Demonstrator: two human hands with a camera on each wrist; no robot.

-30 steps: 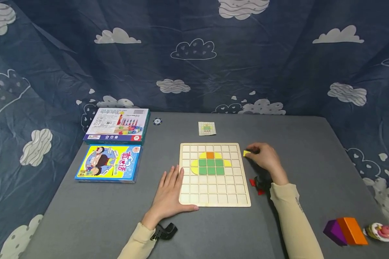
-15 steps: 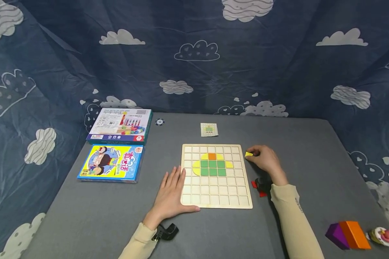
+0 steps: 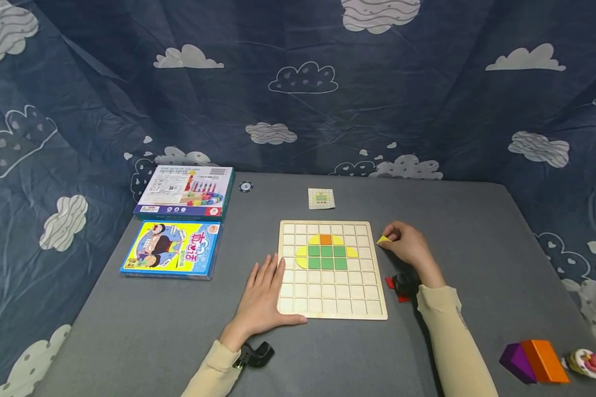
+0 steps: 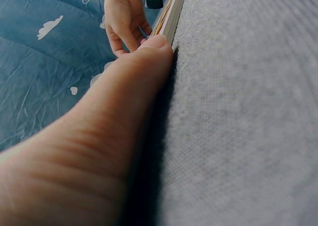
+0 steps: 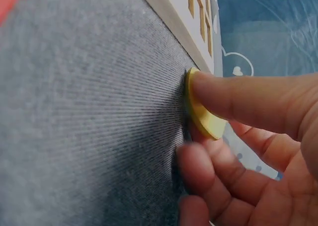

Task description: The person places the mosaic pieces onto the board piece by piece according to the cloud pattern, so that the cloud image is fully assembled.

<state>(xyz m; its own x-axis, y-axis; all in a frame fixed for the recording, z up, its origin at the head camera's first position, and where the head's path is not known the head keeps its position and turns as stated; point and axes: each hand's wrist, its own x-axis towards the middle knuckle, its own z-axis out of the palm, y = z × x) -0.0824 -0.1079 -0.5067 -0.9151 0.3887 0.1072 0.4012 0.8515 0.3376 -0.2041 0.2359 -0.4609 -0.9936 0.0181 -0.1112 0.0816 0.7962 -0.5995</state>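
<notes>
A wooden grid board (image 3: 333, 291) lies on the grey table, bearing green, orange and yellow tiles (image 3: 326, 250) grouped in its upper middle. My left hand (image 3: 260, 298) rests with straight, spread fingers along the board's left edge, its thumb at the near-left corner. Just off the board's right side, my right hand (image 3: 407, 245) pinches a yellow tile (image 5: 211, 121) with a curved edge between thumb and fingers. In the right wrist view that tile stands tilted close over the cloth, beside the board's edge. The thumb covers part of it.
Red tiles (image 3: 403, 299) lie partly hidden under the right wrist camera. A small pattern card (image 3: 321, 199) sits behind the board, with a round chip (image 3: 245, 187) farther left. Two boxes (image 3: 171, 248) are at left; purple and orange blocks (image 3: 544, 361) and a figurine (image 3: 593, 363) at right.
The yellow tile has turned in my right fingers, and the hand has shifted little beside the board. My left hand keeps its place. The whole head view has moved slightly.
</notes>
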